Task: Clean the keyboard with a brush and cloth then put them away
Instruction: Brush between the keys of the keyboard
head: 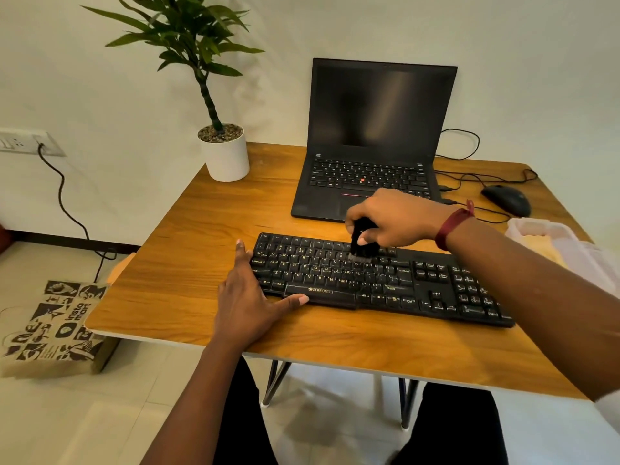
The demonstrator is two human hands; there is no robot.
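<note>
A black keyboard (419,283) lies across the middle of the wooden table (188,263). My right hand (392,219) grips a small black brush (361,246), whose pale bristles touch the upper key rows near the keyboard's middle. My left hand (248,297) rests flat against the keyboard's left end, fingers spread, with the thumb lying along the front edge by the space bar. A yellow cloth (543,245) lies in a pale tray at the table's right edge.
An open black laptop (369,146) stands behind the keyboard. A white pot with a plant (226,152) sits at the back left. A black mouse (506,199) and cables lie at the back right. A printed bag (50,327) stands on the floor at left.
</note>
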